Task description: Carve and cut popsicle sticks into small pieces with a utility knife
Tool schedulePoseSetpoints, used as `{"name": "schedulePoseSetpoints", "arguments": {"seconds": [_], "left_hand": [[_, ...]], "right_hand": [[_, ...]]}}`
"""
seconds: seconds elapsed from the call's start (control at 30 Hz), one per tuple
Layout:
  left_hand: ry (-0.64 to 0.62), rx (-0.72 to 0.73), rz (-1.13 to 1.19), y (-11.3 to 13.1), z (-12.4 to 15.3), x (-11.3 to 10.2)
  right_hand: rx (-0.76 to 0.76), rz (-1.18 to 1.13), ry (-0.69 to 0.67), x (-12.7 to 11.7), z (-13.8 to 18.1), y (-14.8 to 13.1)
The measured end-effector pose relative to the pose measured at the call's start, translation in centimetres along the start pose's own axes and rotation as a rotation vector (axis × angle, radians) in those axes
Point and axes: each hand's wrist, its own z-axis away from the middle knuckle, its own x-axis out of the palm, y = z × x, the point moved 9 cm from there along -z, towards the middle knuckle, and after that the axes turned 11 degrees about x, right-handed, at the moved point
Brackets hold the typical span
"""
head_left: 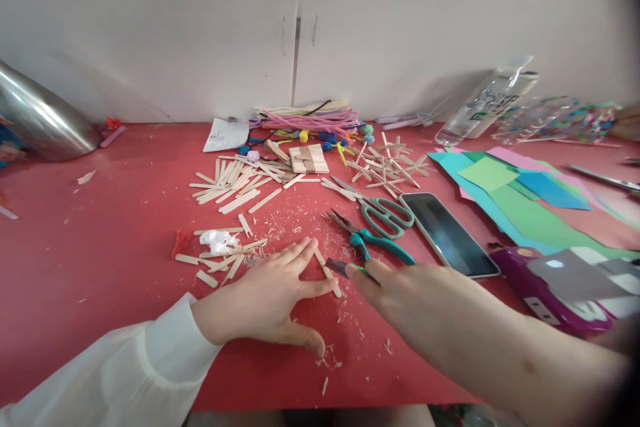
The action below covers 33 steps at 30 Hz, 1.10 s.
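Observation:
My left hand (273, 297) lies flat on the red table (100, 267), fingers spread, pressing down a wooden craft stick (327, 272) with its fingertips. My right hand (405, 297) is closed round a small cutter (343, 268) whose blade tip meets that stick. Wood shavings (330, 353) lie scattered around both hands. A white sleeve covers my left forearm.
Teal-handled pliers (373, 240), grey-green scissors (385, 213) and a phone (447, 233) lie just beyond my right hand. Loose sticks (235, 187), stick crosses (387, 167), pipe cleaners (313, 123), coloured paper (510, 193), a purple box (565, 290) and a metal pot (40, 120) surround them.

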Motion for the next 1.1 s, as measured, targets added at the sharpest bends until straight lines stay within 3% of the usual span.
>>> {"name": "schedulePoseSetpoints", "arguments": {"seconds": [0.23,0.4,0.57,0.73,0.83,0.93,1.03,1.1], "left_hand": [[0.059,0.037,0.048,0.1,0.2,-0.2],[0.076,0.044,0.050,0.0,0.3,-0.2],[0.046,0.033,0.029,0.0,0.1,0.1],[0.004,-0.020,0.056,-0.1,0.1,0.1],[-0.016,-0.038,0.071,-0.2,0.2,0.1],[-0.015,-0.037,0.056,-0.2,0.2,0.2],[-0.003,-0.022,0.024,-0.2,0.2,0.3],[0.008,-0.011,0.005,-0.1,0.1,0.3]], "right_hand": [[-0.083,-0.019,-0.253,-1.5,-1.9,-0.8],[-0.026,-0.105,-0.371,-0.6,-2.1,0.5],[0.178,-0.594,-0.232,0.8,-1.8,3.6],[0.501,-1.123,-0.499,5.5,0.5,4.3],[0.565,-1.251,-0.548,6.6,1.2,3.9],[0.508,-1.042,-0.362,5.8,0.9,4.5],[0.309,-0.569,-0.064,3.1,0.4,4.1],[0.161,-0.284,-0.027,2.4,0.4,2.6]]}}
